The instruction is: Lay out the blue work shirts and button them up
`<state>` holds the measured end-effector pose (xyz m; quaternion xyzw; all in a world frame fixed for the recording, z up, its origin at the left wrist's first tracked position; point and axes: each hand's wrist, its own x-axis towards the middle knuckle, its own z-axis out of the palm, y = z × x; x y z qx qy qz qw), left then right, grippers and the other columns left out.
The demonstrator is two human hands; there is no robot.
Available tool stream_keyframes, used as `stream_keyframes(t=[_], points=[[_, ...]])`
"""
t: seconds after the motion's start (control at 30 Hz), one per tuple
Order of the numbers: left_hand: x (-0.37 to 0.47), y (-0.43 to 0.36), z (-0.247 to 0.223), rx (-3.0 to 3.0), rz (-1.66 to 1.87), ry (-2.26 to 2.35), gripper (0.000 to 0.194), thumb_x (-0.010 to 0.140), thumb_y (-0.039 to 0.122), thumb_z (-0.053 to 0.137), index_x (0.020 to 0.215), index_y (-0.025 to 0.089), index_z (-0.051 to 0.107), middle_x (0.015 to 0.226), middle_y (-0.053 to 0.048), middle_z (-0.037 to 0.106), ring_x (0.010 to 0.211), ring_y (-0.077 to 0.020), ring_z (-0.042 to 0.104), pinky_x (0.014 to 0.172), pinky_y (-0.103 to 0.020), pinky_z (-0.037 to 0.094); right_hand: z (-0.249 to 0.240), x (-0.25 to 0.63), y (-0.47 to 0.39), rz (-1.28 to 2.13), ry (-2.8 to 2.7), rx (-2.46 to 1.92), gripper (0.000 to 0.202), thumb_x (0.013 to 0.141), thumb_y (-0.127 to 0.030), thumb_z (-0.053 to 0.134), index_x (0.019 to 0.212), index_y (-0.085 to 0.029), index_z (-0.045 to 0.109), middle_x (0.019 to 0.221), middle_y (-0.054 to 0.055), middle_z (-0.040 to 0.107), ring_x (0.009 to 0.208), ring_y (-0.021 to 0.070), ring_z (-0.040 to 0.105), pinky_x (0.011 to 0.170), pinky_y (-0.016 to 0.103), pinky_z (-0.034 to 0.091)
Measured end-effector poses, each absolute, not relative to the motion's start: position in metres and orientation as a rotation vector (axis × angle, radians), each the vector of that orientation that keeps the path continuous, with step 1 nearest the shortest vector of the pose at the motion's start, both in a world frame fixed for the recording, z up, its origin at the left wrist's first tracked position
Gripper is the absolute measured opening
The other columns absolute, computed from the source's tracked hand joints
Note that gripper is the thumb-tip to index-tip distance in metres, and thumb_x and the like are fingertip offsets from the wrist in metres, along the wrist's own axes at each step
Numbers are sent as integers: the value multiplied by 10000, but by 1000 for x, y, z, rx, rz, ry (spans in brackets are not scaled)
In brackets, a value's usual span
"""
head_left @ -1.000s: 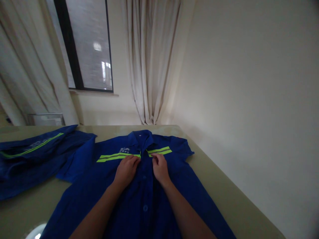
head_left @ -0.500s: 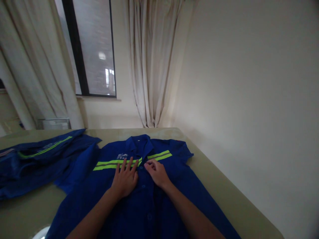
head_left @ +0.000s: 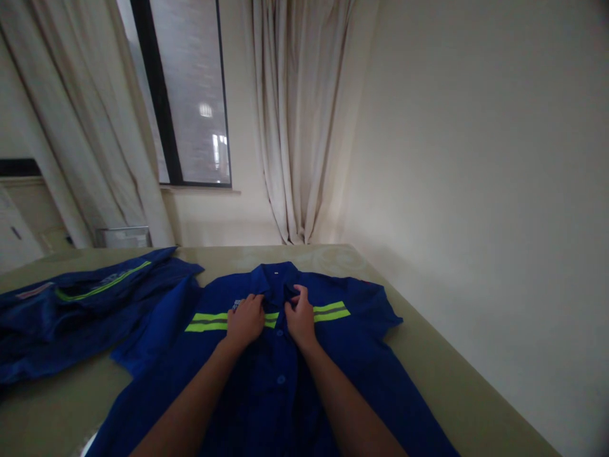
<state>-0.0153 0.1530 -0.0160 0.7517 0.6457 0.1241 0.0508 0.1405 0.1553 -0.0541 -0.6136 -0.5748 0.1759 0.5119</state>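
A blue work jacket (head_left: 342, 355) with yellow-green reflective stripes lies spread front up, collar away from me. Just under the collar (head_left: 285, 273), my right hand (head_left: 301, 324) pinches the jacket's right front edge, which lifts a little. My left hand (head_left: 246, 322) rests on the other front panel, fingers curled onto the cloth beside the opening and partly covering the white chest print. Between my wrists, buttons (head_left: 280, 379) run down the front.
A second blue garment (head_left: 85, 317) with a similar stripe lies crumpled at the left of the greenish table (head_left: 476, 387). A white rounded thing (head_left: 89, 444) shows at the lower left. Behind the table are curtains (head_left: 304, 114), a window and a bare wall on the right.
Both hands have moved up toward the collar. My left hand's spread fingers have curled, and my right hand now grips the front edge higher up. The view has shifted slightly left.
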Motion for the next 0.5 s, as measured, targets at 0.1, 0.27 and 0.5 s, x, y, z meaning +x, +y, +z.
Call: stream_keyframes(t=[0.1,0.27,0.5], points=[[-5,175,-21,2212,412,2031,424,984,279,390,1357,245,590,1254,-165,666,1152,-363,628,903,-611,471,-56,141,156,271,-1449,-1454,432,754,-47,467,1133,-190,617,965,54,672,912,212,661,854,316,489],[3,185,-34,2305,502,1946,438,1003,226,401,1378,379,566,1300,-87,641,1192,-301,583,965,-562,422,-55,140,166,207,-1382,-1635,171,903,-205,533,935,-176,698,940,116,701,916,266,675,858,349,486],[-1,186,-40,2432,537,1824,381,998,222,420,1291,338,634,1309,-92,616,1134,-321,548,913,-539,422,-58,143,173,264,-1359,-1639,218,809,-145,593,978,-175,728,939,90,721,898,253,679,840,341,501]])
